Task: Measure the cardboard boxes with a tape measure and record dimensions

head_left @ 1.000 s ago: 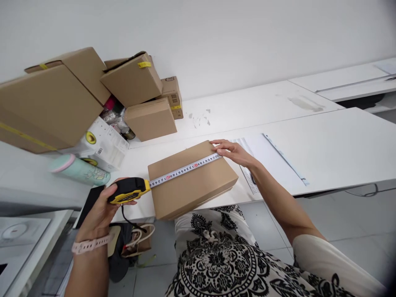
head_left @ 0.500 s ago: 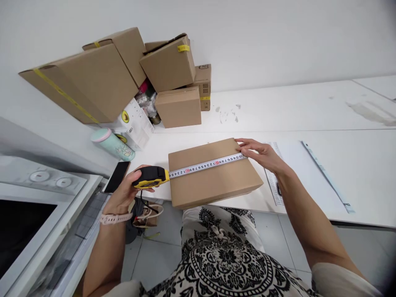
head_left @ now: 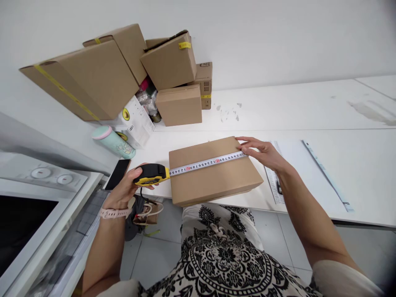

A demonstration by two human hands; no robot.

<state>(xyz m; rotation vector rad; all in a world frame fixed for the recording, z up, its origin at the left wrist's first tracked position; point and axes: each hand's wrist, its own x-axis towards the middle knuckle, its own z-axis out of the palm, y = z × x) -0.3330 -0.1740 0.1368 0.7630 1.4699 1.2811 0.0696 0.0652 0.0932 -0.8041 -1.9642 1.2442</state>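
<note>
A flat brown cardboard box (head_left: 213, 179) lies at the near edge of the white table (head_left: 309, 111). A white tape blade (head_left: 206, 162) is stretched across its top. My left hand (head_left: 125, 187) grips the yellow and black tape measure case (head_left: 151, 175) just off the box's left edge. My right hand (head_left: 262, 152) pinches the tape's free end against the box's right edge, fingers closed on it.
Several cardboard boxes (head_left: 102, 74) are stacked at the back left against the wall, beside a white carton (head_left: 134, 121) and a mint bottle (head_left: 113, 142). A black phone (head_left: 116, 174) lies near my left hand. Papers (head_left: 297, 165) and a pen lie right of the box. A bag sits on the floor below.
The view swung left between the first two frames and then barely shifted. Both hands keep the tape stretched over the box in the same positions.
</note>
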